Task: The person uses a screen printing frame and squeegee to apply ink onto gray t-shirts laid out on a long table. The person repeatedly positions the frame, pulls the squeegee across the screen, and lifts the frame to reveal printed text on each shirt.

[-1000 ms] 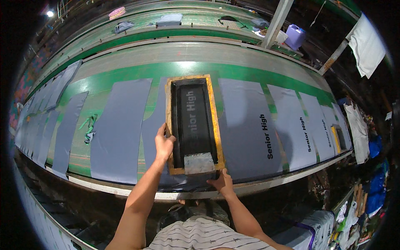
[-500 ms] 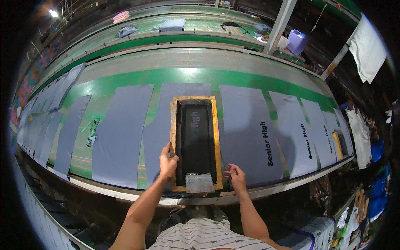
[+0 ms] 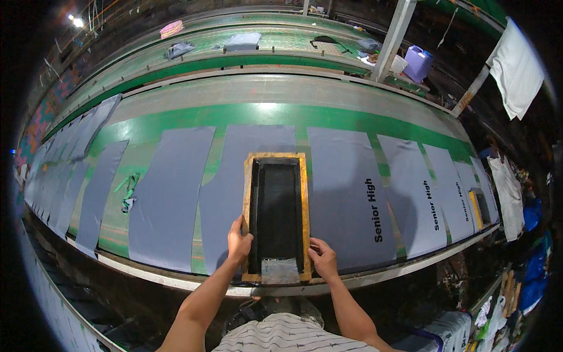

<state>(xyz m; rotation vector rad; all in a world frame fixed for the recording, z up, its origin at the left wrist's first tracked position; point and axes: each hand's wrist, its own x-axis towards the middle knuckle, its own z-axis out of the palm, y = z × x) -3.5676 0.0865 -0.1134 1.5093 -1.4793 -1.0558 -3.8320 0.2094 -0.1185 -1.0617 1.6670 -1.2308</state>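
Observation:
A screen-printing frame [image 3: 304,199] with yellowish wooden sides and dark mesh is over a grey-blue fabric panel [image 3: 258,139], near the table's front edge. My left hand [image 3: 239,242] grips its left side, fingers wrapped round the wood. On the opposite side my right hand [image 3: 322,259] is closed against the frame's right rail, fingertips on the wood. A flat grey squeegee-like piece [image 3: 280,271] rests inside the frame's near end. To the right lies a panel [image 3: 340,193] printed with black lettering. Whether the frame touches the fabric, I cannot tell.
More fabric panels [image 3: 167,199] lie along the green table [image 3: 193,110] on both sides. A second yellow-edged frame [image 3: 476,209] is at the far right. Green strips [image 3: 129,190] lie between panels at left. Behind stand a post [image 3: 394,41] and a purple jug [image 3: 418,63].
My right hand has moved left and taken hold of the frame's right side. The frame has shifted slightly nearer to me, and the pale lettering in its mesh no longer shows.

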